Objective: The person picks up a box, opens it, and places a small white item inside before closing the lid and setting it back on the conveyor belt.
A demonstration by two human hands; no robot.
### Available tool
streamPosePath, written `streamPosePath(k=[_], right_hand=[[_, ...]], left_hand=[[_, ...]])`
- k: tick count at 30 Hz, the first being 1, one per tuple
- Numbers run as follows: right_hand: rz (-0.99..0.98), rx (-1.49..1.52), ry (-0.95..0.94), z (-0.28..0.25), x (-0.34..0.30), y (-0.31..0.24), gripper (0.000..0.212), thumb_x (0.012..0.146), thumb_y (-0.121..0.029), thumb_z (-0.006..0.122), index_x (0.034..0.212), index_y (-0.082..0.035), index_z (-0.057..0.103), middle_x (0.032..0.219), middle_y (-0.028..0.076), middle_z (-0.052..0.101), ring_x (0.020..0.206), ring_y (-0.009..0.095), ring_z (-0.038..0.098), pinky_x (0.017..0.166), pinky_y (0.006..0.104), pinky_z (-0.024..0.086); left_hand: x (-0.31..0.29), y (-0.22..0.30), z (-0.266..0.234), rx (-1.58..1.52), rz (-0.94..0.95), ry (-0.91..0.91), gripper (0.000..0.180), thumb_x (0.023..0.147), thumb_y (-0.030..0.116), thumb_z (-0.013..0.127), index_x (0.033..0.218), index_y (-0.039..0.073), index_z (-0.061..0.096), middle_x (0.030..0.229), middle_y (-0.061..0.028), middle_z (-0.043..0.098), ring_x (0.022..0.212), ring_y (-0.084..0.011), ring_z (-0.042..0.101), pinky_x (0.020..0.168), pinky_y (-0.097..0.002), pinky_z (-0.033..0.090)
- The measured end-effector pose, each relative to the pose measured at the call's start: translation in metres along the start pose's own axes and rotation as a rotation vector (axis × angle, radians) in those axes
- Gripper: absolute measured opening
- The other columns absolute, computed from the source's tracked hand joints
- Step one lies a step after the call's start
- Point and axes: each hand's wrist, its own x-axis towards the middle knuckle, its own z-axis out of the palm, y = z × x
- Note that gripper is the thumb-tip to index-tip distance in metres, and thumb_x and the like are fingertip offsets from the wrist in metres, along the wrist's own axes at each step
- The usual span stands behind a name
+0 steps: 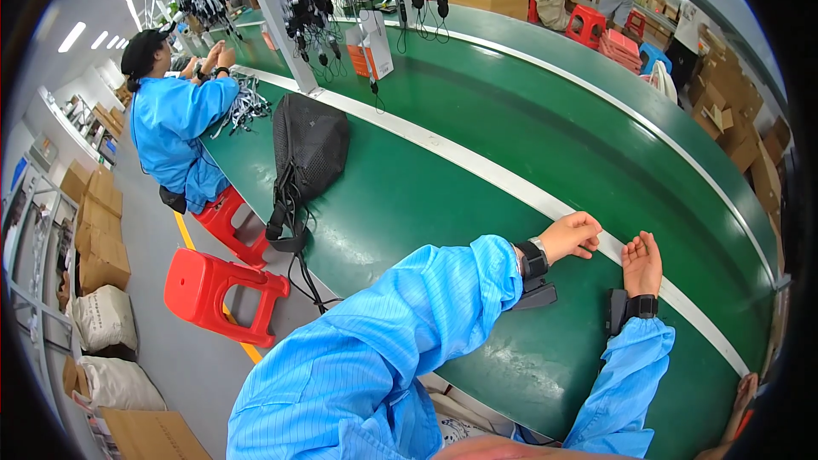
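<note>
Black mesh backpack (308, 153) lies on the long green desk (477, 145), well left of both hands; red plastic stools (213, 290) stand on the floor beside it. Co-worker in a blue coat (175, 132) sits further along. Left hand (573, 234) loosely curled, right hand (642, 262) open palm-up, both empty, apart, resting by the white stripe (511, 183). Black wrist straps, probably clip-on units.
</note>
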Motion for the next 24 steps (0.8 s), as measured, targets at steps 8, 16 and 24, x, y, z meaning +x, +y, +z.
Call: streamPosePath(k=[8,16,24], right_hand=[[-0.006,-0.009,0.004,-0.0001,0.0003,0.0000,0.019,0.082,-0.023,0.051,0.089,-0.005,0.051,0.077,0.001,0.050,0.071,0.012,0.049,0.069,0.0247,0.043],[0.001,-0.005,0.006,-0.0012,0.0015,0.0010,0.019,0.082,-0.023,0.052,0.089,-0.006,0.051,0.077,0.001,0.050,0.072,0.012,0.048,0.070,0.0251,0.042],[0.004,-0.004,0.010,-0.0025,0.0021,0.0012,0.019,0.082,-0.023,0.052,0.090,-0.006,0.051,0.078,0.000,0.050,0.073,0.012,0.047,0.071,0.0254,0.041]], left_hand=[[0.0006,-0.0006,-0.0009,-0.012,0.003,-0.009,0.019,0.082,0.021,0.051,0.092,0.005,0.050,0.083,-0.0051,0.052,0.078,-0.0133,0.053,0.069,-0.0278,0.048],[0.0006,-0.0005,-0.0009,-0.009,0.003,-0.003,0.019,0.081,0.021,0.051,0.091,0.005,0.050,0.082,-0.0053,0.052,0.078,-0.0132,0.054,0.069,-0.0278,0.048],[-0.0009,0.0007,-0.0006,-0.008,0.007,-0.009,0.018,0.081,0.020,0.051,0.091,0.005,0.050,0.083,-0.0051,0.052,0.078,-0.0131,0.054,0.069,-0.0279,0.048]])
